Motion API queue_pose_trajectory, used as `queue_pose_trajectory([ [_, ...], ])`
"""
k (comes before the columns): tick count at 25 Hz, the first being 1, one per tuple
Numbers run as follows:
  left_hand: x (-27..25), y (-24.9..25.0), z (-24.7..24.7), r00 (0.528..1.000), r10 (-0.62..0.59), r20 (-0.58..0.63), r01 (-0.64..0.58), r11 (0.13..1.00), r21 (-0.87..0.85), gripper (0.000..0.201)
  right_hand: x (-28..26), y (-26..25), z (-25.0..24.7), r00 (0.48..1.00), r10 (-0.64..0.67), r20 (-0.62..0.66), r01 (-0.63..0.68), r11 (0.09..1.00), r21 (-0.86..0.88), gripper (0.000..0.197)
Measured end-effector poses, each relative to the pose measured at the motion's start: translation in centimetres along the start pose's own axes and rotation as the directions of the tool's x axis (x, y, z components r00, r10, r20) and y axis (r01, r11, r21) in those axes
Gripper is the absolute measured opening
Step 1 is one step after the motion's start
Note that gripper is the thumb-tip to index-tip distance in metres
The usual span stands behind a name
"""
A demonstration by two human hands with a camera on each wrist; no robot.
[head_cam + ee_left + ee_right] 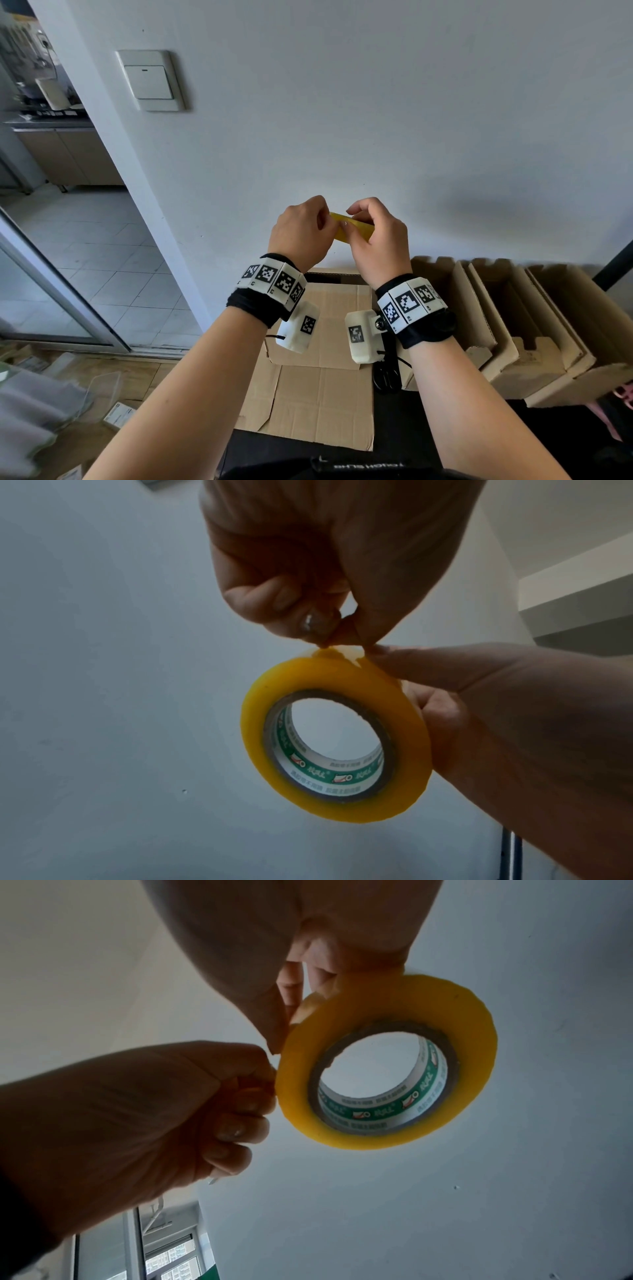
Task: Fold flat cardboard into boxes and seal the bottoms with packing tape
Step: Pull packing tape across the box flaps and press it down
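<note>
a: where is the tape roll (337, 739) sitting right now?

b: it's being held up in the air in front of the wall, well above the flat cardboard (318, 387) lying on the table. the right hand (378, 240) is curling around the roll's outer band, fingers on one side and thumb on the other, so the hole is facing sideways toward the left wrist camera.

a: and the left hand (301, 233)?

b: it's pinching at the rim nearest it, thumb and fingertips (316, 623) pressed together on what looks like the loose end of the tape (337, 651). the other fingers are curling in and carrying nothing.

a: so which way is the next pull going?

b: i'm judging that it's going leftward, away from the right hand. the roll's axis is running roughly left to right between the two hands, and the loose end is lying on the left hand's side, at the top of the roll. the right hand is only anchoring.

a: is the end actually lifted?

b: it's looking slightly raised and crinkled in the left wrist view, but i can't tell how much is free.

a: anything near the cardboard?

b: black scissors (387, 377) are lying just beside its right edge, and folded boxes (513, 325) are standing in a row further right.
</note>
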State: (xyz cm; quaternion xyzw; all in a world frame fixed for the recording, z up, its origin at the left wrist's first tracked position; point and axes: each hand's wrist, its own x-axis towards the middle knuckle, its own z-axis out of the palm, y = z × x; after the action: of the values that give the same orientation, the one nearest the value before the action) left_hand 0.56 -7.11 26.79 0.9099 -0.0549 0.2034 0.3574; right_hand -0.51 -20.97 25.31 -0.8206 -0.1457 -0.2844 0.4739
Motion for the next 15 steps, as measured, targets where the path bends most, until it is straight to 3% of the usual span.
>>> queue_pose_trajectory([
  [4,0.3,0.2,-0.6,0.987,-0.147,0.057,0.156,0.961,-0.23,0.024,0.2,0.0,-0.1,1.0,0.006,-0.019,-0.006,1.0,0.007,0.01],
  [6,-0.1,1.1,-0.7,0.995,-0.097,0.023,0.096,0.995,0.028,0.033,0.3,-0.3,0.0,1.0,0.0,-0.03,0.001,1.0,0.006,0.01],
  [7,-0.4,1.5,-0.6,0.999,-0.037,-0.006,0.037,0.974,0.224,0.032,0.3,-0.4,0.0,0.999,-0.001,-0.037,0.001,1.0,0.003,0.01],
  [9,-0.7,2.3,-0.1,0.995,0.087,-0.043,-0.06,0.901,0.43,0.019,0.5,-0.7,-0.1,0.999,0.001,-0.047,-0.001,1.0,0.003,0.011],
  [12,-0.6,2.7,0.2,0.993,0.114,-0.031,-0.081,0.846,0.527,0.01,0.5,-0.8,-0.3,0.999,0.006,-0.052,-0.006,1.0,-0.006,0.013],
  [15,-0.7,2.7,0.2,0.994,0.112,-0.004,-0.096,0.875,0.475,0.012,0.3,-0.7,-0.4,0.998,0.015,-0.059,-0.015,1.0,-0.001,0.013],
])
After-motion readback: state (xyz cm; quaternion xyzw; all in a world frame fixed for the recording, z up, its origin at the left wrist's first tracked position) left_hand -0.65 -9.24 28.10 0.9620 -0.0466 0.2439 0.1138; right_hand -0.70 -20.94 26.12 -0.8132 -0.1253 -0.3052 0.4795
